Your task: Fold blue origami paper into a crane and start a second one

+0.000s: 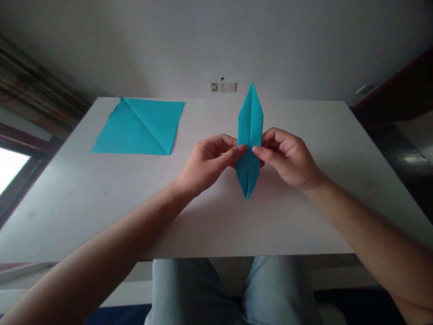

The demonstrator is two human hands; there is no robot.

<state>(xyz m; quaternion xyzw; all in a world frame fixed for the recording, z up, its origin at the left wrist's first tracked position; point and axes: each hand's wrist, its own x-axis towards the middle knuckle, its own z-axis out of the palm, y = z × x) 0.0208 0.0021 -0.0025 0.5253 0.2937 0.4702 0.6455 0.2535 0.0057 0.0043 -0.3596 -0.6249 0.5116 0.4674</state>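
Observation:
A folded piece of blue origami paper (pixel 251 124) is held up over the table, long and narrow, with a pointed top. A crease runs down its upper half, and its lower end splits into two thin points. My left hand (pixel 212 160) pinches its left edge near the middle, thumb in front and fingers partly behind. On the opposite edge my right hand (pixel 287 155) grips it the same way, thumb on the front face. The fingertips behind the paper are mostly hidden.
Blue paper sheets (pixel 142 128) with a diagonal crease lie at the table's far left. The white table (pixel 209 225) meets a wall with sockets (pixel 222 87). A curtain (pixel 37 85) hangs at left. My legs (pixel 189 289) are under the near edge.

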